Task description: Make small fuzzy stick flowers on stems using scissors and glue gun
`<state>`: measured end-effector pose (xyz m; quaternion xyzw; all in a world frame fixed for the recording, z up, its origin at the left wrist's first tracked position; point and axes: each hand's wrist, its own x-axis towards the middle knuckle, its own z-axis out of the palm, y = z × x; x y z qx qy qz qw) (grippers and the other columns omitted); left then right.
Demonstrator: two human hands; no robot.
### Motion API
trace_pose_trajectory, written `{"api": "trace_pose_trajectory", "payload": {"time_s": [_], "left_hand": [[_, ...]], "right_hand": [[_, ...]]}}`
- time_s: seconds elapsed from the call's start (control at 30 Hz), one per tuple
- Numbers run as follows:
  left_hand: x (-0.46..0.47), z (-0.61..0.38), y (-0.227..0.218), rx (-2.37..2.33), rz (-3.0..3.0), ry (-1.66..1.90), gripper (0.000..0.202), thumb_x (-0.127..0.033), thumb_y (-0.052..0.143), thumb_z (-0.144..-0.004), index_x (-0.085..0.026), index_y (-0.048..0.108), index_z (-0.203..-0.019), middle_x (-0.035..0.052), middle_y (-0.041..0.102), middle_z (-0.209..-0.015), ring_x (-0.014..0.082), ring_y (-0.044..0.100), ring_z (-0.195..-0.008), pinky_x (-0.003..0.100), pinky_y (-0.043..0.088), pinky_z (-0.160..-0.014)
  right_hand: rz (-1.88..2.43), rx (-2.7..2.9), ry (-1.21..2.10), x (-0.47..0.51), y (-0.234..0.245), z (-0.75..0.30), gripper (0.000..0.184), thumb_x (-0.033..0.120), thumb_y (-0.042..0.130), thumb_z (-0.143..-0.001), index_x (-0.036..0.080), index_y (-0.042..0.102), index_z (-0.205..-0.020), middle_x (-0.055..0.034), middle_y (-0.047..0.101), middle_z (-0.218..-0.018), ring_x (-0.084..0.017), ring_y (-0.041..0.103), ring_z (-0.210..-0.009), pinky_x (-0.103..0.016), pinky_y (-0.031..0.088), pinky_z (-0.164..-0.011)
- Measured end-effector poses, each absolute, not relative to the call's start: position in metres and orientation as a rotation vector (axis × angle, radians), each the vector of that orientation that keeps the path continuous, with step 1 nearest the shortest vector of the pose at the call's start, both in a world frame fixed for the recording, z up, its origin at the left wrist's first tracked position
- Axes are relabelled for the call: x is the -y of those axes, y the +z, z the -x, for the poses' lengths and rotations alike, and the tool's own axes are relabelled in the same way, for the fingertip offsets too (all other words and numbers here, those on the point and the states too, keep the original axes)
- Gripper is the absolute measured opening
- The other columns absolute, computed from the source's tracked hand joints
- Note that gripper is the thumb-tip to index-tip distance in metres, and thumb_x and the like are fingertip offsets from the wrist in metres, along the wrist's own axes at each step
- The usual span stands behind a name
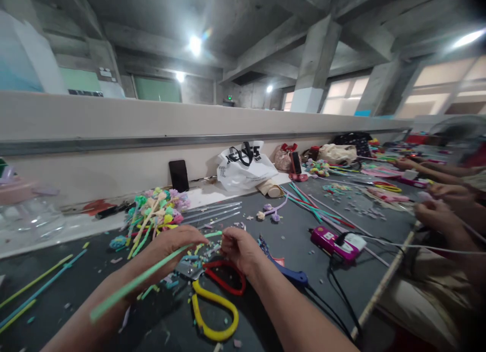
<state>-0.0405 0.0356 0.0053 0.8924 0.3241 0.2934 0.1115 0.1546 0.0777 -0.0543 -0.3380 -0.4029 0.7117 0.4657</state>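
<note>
My left hand (pixel 184 240) is curled nearly closed around a green fuzzy stem (pixel 140 281), and my right hand (pixel 241 248) pinches its far end, above the counter (pixel 96 252). If either grip slackened, the stem could slip and pick up the loose scraps (pixel 205 253) below. The scissors (pixel 199 287) lie in the way under my hands; the blue-handled tool (pixel 290 274) sits by my right forearm, where its cord could catch. A bunch of fuzzy flowers (pixel 157 215) crowds beyond my left.

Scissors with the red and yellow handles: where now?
Head view, low centre: the scissors lie among clippings on the dark tabletop, just below the left hand and right hand in the picture.
</note>
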Motion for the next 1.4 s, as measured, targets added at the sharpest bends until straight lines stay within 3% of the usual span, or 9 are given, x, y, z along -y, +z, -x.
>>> {"api": "trace_pose_trajectory", "payload": {"time_s": [0.23, 0.37, 0.5, 0.63, 0.77, 0.83, 1.0, 1.23, 1.4], "left_hand": [[-0.033, 0.031, -0.003, -1.015, -2.543, 0.921, 0.022, -0.019, 0.043, -0.086, -0.018, 0.065, -0.087, 0.0049, 0.067, -0.088, 0.0158, 0.06, -0.085, 0.026, 0.046, -0.078], [-0.03, 0.033, 0.004, -0.887, -2.608, 0.718, 0.024, -0.018, 0.044, -0.084, -0.019, 0.066, -0.092, 0.0054, 0.065, -0.087, 0.015, 0.06, -0.081, 0.026, 0.047, -0.074], [-0.025, 0.039, 0.015, -0.989, -2.597, 1.014, 0.019, -0.02, 0.049, -0.081, -0.021, 0.067, -0.09, 0.0066, 0.065, -0.095, 0.018, 0.059, -0.09, 0.031, 0.047, -0.08], [-0.009, 0.027, 0.024, -0.917, -2.386, 0.798, 0.019, -0.024, 0.049, -0.082, -0.018, 0.067, -0.079, 0.0052, 0.068, -0.082, 0.0179, 0.063, -0.081, 0.03, 0.05, -0.075], [-0.001, 0.007, 0.022, -0.778, -1.818, 0.687, 0.022, -0.03, 0.05, -0.083, -0.015, 0.066, -0.084, 0.0072, 0.07, -0.079, 0.0184, 0.066, -0.073, 0.03, 0.053, -0.069], [-0.007, 0.007, 0.017, -0.7, -1.531, 0.896, 0.019, -0.031, 0.057, -0.078, -0.014, 0.065, -0.083, 0.0064, 0.07, -0.075, 0.0189, 0.067, -0.073, 0.032, 0.053, -0.07], [-0.031, 0.024, 0.004, -0.779, -1.276, 1.33, 0.013, -0.025, 0.064, -0.073, -0.014, 0.064, -0.08, 0.0047, 0.069, -0.078, 0.018, 0.066, -0.076, 0.033, 0.052, -0.075], [-0.037, 0.009, -0.028, -1.04, -2.294, 1.529, 0.014, -0.018, 0.056, -0.078, -0.018, 0.067, -0.086, 0.0067, 0.069, -0.089, 0.0185, 0.062, -0.088, 0.034, 0.049, -0.083], [-0.038, 0.004, -0.047, -1.078, -2.423, 1.47, 0.018, -0.018, 0.051, -0.081, -0.02, 0.065, -0.091, 0.007, 0.069, -0.092, 0.0183, 0.062, -0.091, 0.032, 0.048, -0.085]], "right_hand": [[0.912, 0.974, 1.771, -0.079, -0.062, -0.15, 0.027, 0.021, 0.053, -0.075, 0.016, 0.043, -0.05, 0.0113, 0.031, -0.041, -0.003, 0.023, -0.033, -0.018, 0.031, -0.041], [1.013, 0.998, 1.741, -0.083, -0.071, -0.149, 0.019, 0.03, 0.05, -0.087, 0.012, 0.057, -0.085, 0.0017, 0.057, -0.073, -0.008, 0.053, -0.054, -0.022, 0.045, -0.05], [1.091, 1.028, 1.708, -0.088, -0.075, -0.15, 0.023, 0.029, 0.05, -0.087, 0.014, 0.054, -0.104, -0.0046, 0.059, -0.097, -0.014, 0.06, -0.076, -0.031, 0.051, -0.064], [1.071, 1.123, 1.635, -0.085, -0.073, -0.148, 0.018, 0.029, 0.052, -0.085, 0.012, 0.058, -0.081, 0.0027, 0.056, -0.067, -0.007, 0.05, -0.05, -0.02, 0.042, -0.047], [0.895, 1.355, 1.633, -0.064, -0.061, -0.14, 0.021, 0.019, 0.068, -0.065, 0.013, 0.054, -0.05, 0.0077, 0.042, -0.045, -0.005, 0.034, -0.042, -0.019, 0.026, -0.042], [0.765, 1.485, 1.681, -0.048, -0.054, -0.138, 0.016, 0.015, 0.072, -0.057, 0.013, 0.057, -0.05, 0.0067, 0.046, -0.049, -0.006, 0.038, -0.049, -0.02, 0.028, -0.048], [0.457, 1.51, 1.67, -0.028, -0.046, -0.133, 0.014, 0.028, 0.067, -0.068, 0.015, 0.065, -0.063, 0.002, 0.054, -0.059, -0.01, 0.043, -0.057, -0.023, 0.032, -0.056], [0.609, 1.056, 1.376, -0.049, -0.053, -0.132, 0.014, 0.033, 0.063, -0.07, 0.02, 0.06, -0.069, 0.0031, 0.051, -0.063, -0.011, 0.043, -0.058, -0.023, 0.036, -0.059], [0.756, 1.17, 1.185, -0.054, -0.056, -0.135, 0.016, 0.03, 0.054, -0.077, 0.018, 0.055, -0.067, 0.0039, 0.049, -0.063, -0.011, 0.041, -0.06, -0.022, 0.034, -0.059]]}}
